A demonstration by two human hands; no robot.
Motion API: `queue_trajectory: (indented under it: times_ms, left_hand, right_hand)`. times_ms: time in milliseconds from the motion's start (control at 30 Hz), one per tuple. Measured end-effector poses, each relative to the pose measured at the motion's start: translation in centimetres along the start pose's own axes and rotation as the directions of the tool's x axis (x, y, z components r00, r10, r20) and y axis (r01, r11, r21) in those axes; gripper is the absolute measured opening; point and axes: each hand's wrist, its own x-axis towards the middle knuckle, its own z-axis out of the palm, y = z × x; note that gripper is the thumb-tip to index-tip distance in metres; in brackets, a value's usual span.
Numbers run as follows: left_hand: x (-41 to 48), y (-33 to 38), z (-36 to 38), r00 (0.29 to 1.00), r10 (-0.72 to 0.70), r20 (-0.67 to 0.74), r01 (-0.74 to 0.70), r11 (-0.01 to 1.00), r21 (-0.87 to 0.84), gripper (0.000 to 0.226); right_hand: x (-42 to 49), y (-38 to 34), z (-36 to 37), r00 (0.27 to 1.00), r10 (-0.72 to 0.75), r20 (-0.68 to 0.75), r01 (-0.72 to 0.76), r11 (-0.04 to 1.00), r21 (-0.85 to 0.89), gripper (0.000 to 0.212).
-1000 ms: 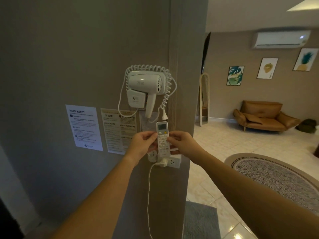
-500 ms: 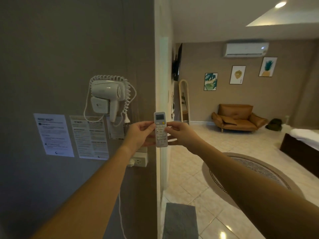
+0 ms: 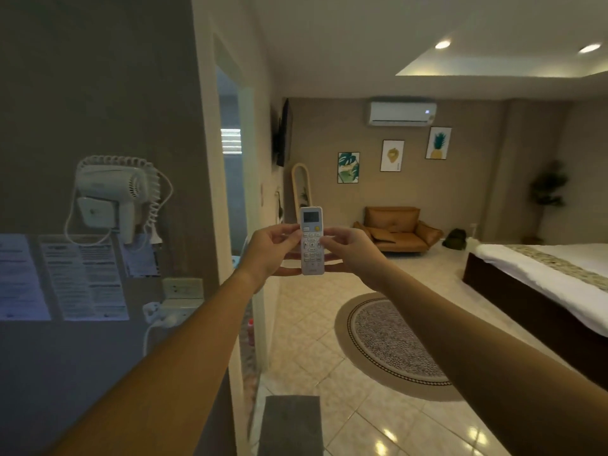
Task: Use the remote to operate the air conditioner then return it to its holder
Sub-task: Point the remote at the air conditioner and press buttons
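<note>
- Far left, on the grey wall, I see a hair dryer point(image 3: 113, 189) hung on its mount with the coiled cord looped around it, printed notices point(image 3: 84, 281) below, and a wall socket point(image 3: 182, 287) with a plug in it. Everything here is blurred. A clear pocket seems to hang just under the dryer, possibly the holder, but I cannot tell.
- My left hand point(image 3: 268, 250) pinches the left edge of the remote point(image 3: 311, 240), thumb on the front, fingers behind. I judge this is a steadying hold, keeping the body from twisting while a button gets pressed.
- The remote sits between both hands at arm's length, in mid-air in front of the doorway edge, well clear of the wall. Its long axis runs upright, display at the top, keypad facing me, so the top end aims up and forward toward the far wall (sensible, since that is where the signal has to go).
- My right hand point(image 3: 350, 250) clasps the right edge, its grip closed on the remote, thumb lying over the upper keypad near the yellow button. Whether it is actually pressing, I cannot tell.
- Further right and high on the far wall hangs the air conditioner point(image 3: 402, 113), a small light showing at its right end. Below it are three framed prints point(image 3: 392, 155) and a tan sofa point(image 3: 398, 228); a bed point(image 3: 543, 271) fills the right edge.
</note>
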Motion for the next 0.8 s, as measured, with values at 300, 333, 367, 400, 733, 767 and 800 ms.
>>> queue_trajectory:
  times_ms: [300, 333, 367, 400, 733, 767, 800]
  left_hand:
    - [0.7, 1.5, 9.9, 0.992, 0.049, 0.113, -0.048, 0.999, -0.01, 0.024]
    - [0.9, 1.7, 10.7, 0.991, 0.051, 0.126, -0.049, 0.999, -0.015, 0.025]
    - [1.2, 1.8, 11.6, 0.989, 0.052, 0.141, -0.05, 0.999, -0.022, 0.027]
    - [1.4, 2.0, 12.4, 0.986, 0.055, 0.157, -0.052, 0.998, -0.027, 0.028]
    - [4.3, 3.6, 18.9, 0.949, 0.107, 0.298, -0.08, 0.992, -0.101, 0.031]
    - [4.6, 3.8, 19.3, 0.944, 0.107, 0.312, -0.076, 0.991, -0.113, 0.031]
    - [5.0, 4.0, 19.6, 0.94, 0.11, 0.324, -0.073, 0.99, -0.124, 0.029]
  right_hand:
    - [-4.4, 0.5, -9.0, 0.991, 0.014, -0.132, -0.017, 1.0, -0.02, 0.025]
    - [-4.8, 0.5, -9.8, 0.988, 0.015, -0.153, -0.018, 1.0, -0.018, 0.025]
    - [-5.2, 0.4, -10.5, 0.985, 0.017, -0.173, -0.02, 1.0, -0.012, 0.025]
    - [-5.5, 0.3, -11.2, 0.981, 0.022, -0.194, -0.023, 1.0, -0.003, 0.023]
    - [-7.2, -0.4, -17.2, 0.932, 0.03, -0.361, -0.034, 0.999, -0.003, 0.027]
    - [-7.2, -0.6, -17.6, 0.928, 0.025, -0.371, -0.034, 0.999, -0.019, 0.026]
    - [-7.1, -0.7, -18.0, 0.924, 0.015, -0.382, -0.031, 0.999, -0.034, 0.025]
